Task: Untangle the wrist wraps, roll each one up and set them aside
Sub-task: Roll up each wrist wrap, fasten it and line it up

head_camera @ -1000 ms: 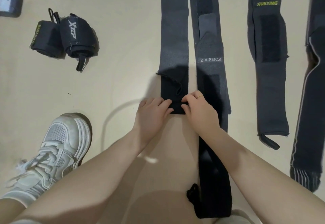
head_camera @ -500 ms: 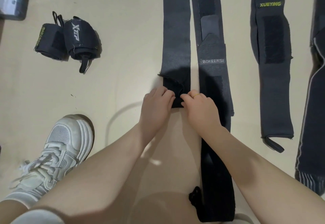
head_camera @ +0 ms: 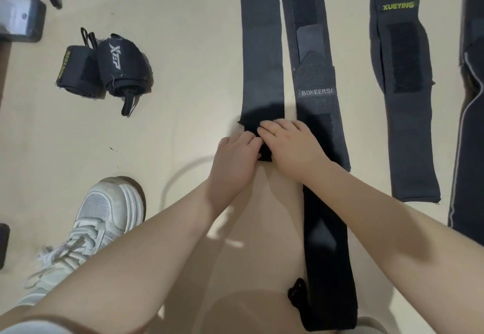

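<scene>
Head view, one frame. Beige floor [head_camera: 183,45] carries all items. Plain grey wrist wrap [head_camera: 262,45]: lies flat, running from 12 o'clock toward centre; its near end is a small black roll [head_camera: 265,154] at centre, between the two hands. Left hand [head_camera: 233,162]: just at 7 o'clock of the roll, fingers curled onto the roll's left end, gripping it. Right hand [head_camera: 290,145]: just at 3 o'clock of the roll, fingers bent down over the roll and the wrap's dark near edge, gripping it; a ring [head_camera: 278,130] shows on one finger. BOKEERSI wrap [head_camera: 318,92]: flat, just beside the plain wrap on its 3 o'clock side, running from 12 to 6 o'clock beneath the right forearm. XUEYING wrap [head_camera: 400,84]: flat, at 2 o'clock, apart from the others. Edge wrap [head_camera: 471,124]: at 3 o'clock, partly cut off by the frame. Two rolled wraps [head_camera: 104,69]: touching side by side at 10 o'clock, well apart from the hands. White sneaker [head_camera: 104,218]: at 8 o'clock. Grey block [head_camera: 21,19]: at 10 o'clock, at the frame edge.
</scene>
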{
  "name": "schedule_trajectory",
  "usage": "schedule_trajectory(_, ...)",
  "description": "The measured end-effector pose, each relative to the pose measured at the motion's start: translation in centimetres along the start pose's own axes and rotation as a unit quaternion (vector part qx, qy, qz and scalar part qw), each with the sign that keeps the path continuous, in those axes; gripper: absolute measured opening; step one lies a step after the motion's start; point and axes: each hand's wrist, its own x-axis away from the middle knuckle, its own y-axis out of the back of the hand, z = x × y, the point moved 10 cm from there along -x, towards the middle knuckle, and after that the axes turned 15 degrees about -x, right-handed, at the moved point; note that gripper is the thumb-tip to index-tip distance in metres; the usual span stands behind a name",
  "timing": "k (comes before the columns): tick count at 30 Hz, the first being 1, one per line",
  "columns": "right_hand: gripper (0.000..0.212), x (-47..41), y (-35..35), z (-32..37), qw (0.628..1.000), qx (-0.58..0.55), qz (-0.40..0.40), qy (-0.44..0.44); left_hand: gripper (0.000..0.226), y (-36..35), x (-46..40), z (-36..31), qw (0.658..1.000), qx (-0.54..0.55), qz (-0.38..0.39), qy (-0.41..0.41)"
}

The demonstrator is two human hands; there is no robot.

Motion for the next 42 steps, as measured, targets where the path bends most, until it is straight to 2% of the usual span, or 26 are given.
schedule_trajectory(3, 0.033, 1.5, -1.0, -0.7, 0.999, -0.020, 0.023, 0.011, 0.017, -0.1, 0.9, -0.4, 0.999, -0.024, -0.002, -0.039)
schedule_trajectory(5, 0.029, 2.6, -1.5, -0.3, 0.998, -0.040, 0.034, 0.020, 0.022, -0.7, 1.5, -0.5, 0.998, -0.018, 0.039, -0.035)
schedule_trajectory(7, 0.039, 3.1, -1.8, -0.3, 0.998, -0.045, 0.045, 0.021, 0.028, -1.2, 1.8, 0.0, 0.999, -0.007, 0.046, -0.015)
schedule_trajectory(9, 0.041, 3.4, -2.1, -0.1, 0.998, -0.028, 0.050, 0.030, 0.028, -1.2, 1.9, 0.3, 0.999, 0.029, 0.046, 0.000)
schedule_trajectory(13, 0.051, 4.0, -1.6, 0.3, 0.999, -0.021, 0.007, 0.034, 0.026, -0.6, 1.8, 0.6, 0.995, 0.097, 0.022, 0.022)
schedule_trajectory(17, 0.032, 3.9, -1.5, 0.6, 0.999, 0.000, -0.013, 0.029, 0.034, -1.0, 1.6, 1.3, 0.987, 0.132, 0.051, 0.079)
schedule_trajectory(19, 0.025, 3.4, -1.0, 0.8, 0.999, -0.020, -0.014, 0.023, 0.030, -1.6, 1.1, 2.2, 0.977, 0.164, 0.077, 0.116)
schedule_trajectory(21, 0.025, 2.8, -0.6, 0.1, 0.998, -0.062, -0.005, -0.023, 0.026, -1.2, 0.4, 2.9, 0.980, 0.130, 0.068, 0.132)
schedule_trajectory(23, 0.031, 2.4, -0.1, -1.3, 0.989, -0.122, -0.015, -0.077, 0.026, 0.5, -0.3, 2.7, 0.992, 0.060, 0.022, 0.106)
schedule_trajectory(25, 0.031, 1.7, 0.0, -2.2, 0.978, -0.171, -0.009, -0.115, 0.028, 1.6, -0.6, 1.9, 0.996, 0.063, -0.005, 0.057)
schedule_trajectory(28, 0.028, 1.0, 0.0, -3.7, 0.952, -0.253, -0.001, -0.172, 0.037, 1.6, -0.3, 1.0, 0.999, 0.052, 0.000, -0.013)
schedule_trajectory(31, 0.024, 0.5, 0.5, -5.1, 0.910, -0.355, -0.044, -0.209, 0.036, 1.0, -1.0, 1.5, 0.999, 0.036, 0.026, -0.010)
schedule_trajectory(34, 0.020, 0.4, 0.8, -5.4, 0.921, -0.319, -0.081, -0.208, 0.040, 0.7, -1.4, 0.6, 0.996, 0.007, 0.051, -0.067)
schedule_trajectory(37, 0.021, 0.9, 1.2, -4.8, 0.944, -0.267, -0.099, -0.166, 0.045, 0.0, -1.6, 0.3, 0.990, -0.054, 0.054, -0.114)
schedule_trajectory(40, 0.022, 1.6, 1.4, -4.5, 0.959, -0.226, -0.098, -0.141, 0.043, 0.5, -2.0, -0.2, 0.989, -0.079, 0.026, -0.124)
schedule_trajectory(42, 0.024, 1.9, 1.9, -4.6, 0.970, -0.157, -0.117, -0.142, 0.041, 0.9, -2.7, -0.5, 0.988, -0.091, 0.002, -0.122)
